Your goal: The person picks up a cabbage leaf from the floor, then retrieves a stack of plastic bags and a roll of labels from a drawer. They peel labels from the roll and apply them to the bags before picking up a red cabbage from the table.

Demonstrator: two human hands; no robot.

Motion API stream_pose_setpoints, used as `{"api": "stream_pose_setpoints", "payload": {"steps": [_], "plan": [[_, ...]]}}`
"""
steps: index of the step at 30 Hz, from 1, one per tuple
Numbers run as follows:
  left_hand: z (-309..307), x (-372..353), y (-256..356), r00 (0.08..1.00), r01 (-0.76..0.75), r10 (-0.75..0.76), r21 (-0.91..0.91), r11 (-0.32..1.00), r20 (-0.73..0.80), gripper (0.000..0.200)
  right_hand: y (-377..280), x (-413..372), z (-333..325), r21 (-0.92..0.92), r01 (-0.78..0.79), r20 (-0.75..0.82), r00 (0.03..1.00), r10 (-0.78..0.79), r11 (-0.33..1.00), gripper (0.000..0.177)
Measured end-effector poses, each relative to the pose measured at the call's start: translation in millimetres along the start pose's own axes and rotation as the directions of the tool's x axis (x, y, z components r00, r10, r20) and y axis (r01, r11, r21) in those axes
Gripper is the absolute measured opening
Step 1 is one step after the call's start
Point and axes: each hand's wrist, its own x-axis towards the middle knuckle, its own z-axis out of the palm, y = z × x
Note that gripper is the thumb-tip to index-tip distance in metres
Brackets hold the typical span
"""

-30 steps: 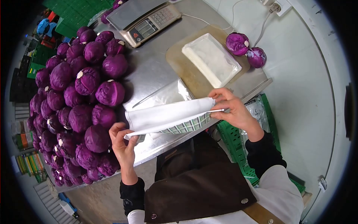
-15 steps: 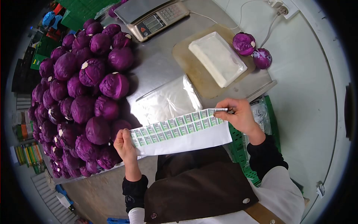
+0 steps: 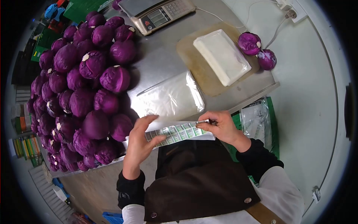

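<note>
A sheet of small green-and-white labels [image 3: 182,133] is held low in front of the brown apron [image 3: 201,175]. My right hand [image 3: 225,128] pinches its right end, along with a slim silver pen-like tool [image 3: 203,121]. At the sheet's left end, my left hand [image 3: 141,142] is open, its thumb lying across the labels and its forefinger stretched out above them. Just beyond the sheet lies a stack of clear plastic bags [image 3: 169,98] on the metal table [image 3: 154,61].
Red cabbages [image 3: 93,65] are heaped along the table's left side. A digital scale [image 3: 158,16] stands at the back. On a tan board [image 3: 186,46] rests a wrapped white pack [image 3: 222,56], with two cabbages [image 3: 250,43] beside it. A green crate [image 3: 274,130] stands below right.
My left hand has let go of the sheet's left corner and moved right and up, fingers spreading. My right hand has come lower and inward, and the sheet is now bent.
</note>
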Motion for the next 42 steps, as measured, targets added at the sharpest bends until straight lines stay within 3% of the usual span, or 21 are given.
{"api": "stream_pose_setpoints", "payload": {"steps": [2,6,8,12,14,16,18,20,21,22,24,32,34,37,41,42], "plan": [[7.0,1.2,-12.1,0.938,0.344,-0.319,-0.230,0.911,0.137,0.029,3.5,-0.6,1.9,0.020,0.006,-0.012,1.000,-0.005,1.000,0.014],[7.5,-3.1,-15.5,0.940,0.342,-0.315,-0.335,0.878,0.132,0.019,23.9,-3.9,4.6,0.043,-0.098,0.075,0.993,0.095,0.994,0.014],[6.8,-10.0,-27.3,0.906,0.419,-0.364,-0.340,0.842,0.215,0.017,31.9,-5.6,7.8,0.029,-0.109,0.124,0.987,0.105,0.994,0.013],[7.5,-19.8,-38.2,0.877,0.480,-0.399,-0.434,0.762,0.269,0.016,50.4,-7.8,22.2,0.216,-0.257,0.223,0.952,0.209,0.942,0.023],[6.2,-22.5,-37.1,0.865,0.499,-0.412,-0.404,0.767,0.285,0.016,54.4,-3.5,19.9,0.125,-0.233,0.357,0.917,0.175,0.964,0.024],[6.8,-23.5,-35.4,0.855,0.513,-0.420,-0.378,0.771,0.302,0.016,65.7,9.4,8.3,0.244,-0.385,0.454,0.856,0.246,0.890,0.026],[9.3,-22.8,-33.1,0.862,0.489,-0.391,-0.327,0.809,0.322,0.015,56.8,23.4,4.6,0.207,-0.327,0.420,0.881,0.218,0.922,0.028],[10.2,-19.2,-25.1,0.862,0.473,-0.381,-0.260,0.842,0.334,0.015,41.7,33.2,9.7,0.119,-0.154,0.367,0.925,0.101,0.981,0.029],[12.0,-18.6,-23.6,0.860,0.476,-0.378,-0.274,0.835,0.343,0.015,27.1,44.2,16.8,-0.194,0.047,0.471,0.881,0.051,0.980,0.035],[13.7,-18.0,-22.7,0.859,0.479,-0.374,-0.288,0.829,0.350,0.015,19.8,47.0,22.7,-0.195,0.046,0.472,0.880,0.053,0.980,0.035],[16.0,-17.4,-21.9,0.859,0.481,-0.371,-0.306,0.821,0.354,0.015,11.6,49.4,32.9,-0.297,0.216,0.629,0.777,0.020,0.930,0.040],[18.1,-19.0,-37.2,0.832,0.540,-0.391,-0.413,0.734,0.393,0.012,25.7,42.8,56.9,-0.346,0.517,0.596,0.766,-0.242,0.783,0.026],[18.6,-16.9,-41.8,0.805,0.575,-0.395,-0.419,0.702,0.443,0.013,30.2,41.1,60.5,-0.414,0.643,0.548,0.741,-0.388,0.644,0.023],[22.1,-14.7,-53.4,0.772,0.621,-0.403,-0.446,0.645,0.492,0.014,32.6,40.0,63.3,-0.468,0.711,0.518,0.702,-0.489,0.525,0.022],[33.3,-14.5,-75.6,0.761,0.630,-0.369,-0.473,0.616,0.533,0.019,38.4,40.2,67.9,-0.503,0.744,0.562,0.668,-0.488,0.439,0.022],[35.2,-13.0,-77.9,0.708,0.706,-0.452,-0.526,0.474,0.543,0.024,39.3,41.3,68.7,-0.498,0.754,0.538,0.657,-0.529,0.429,0.023]]}}
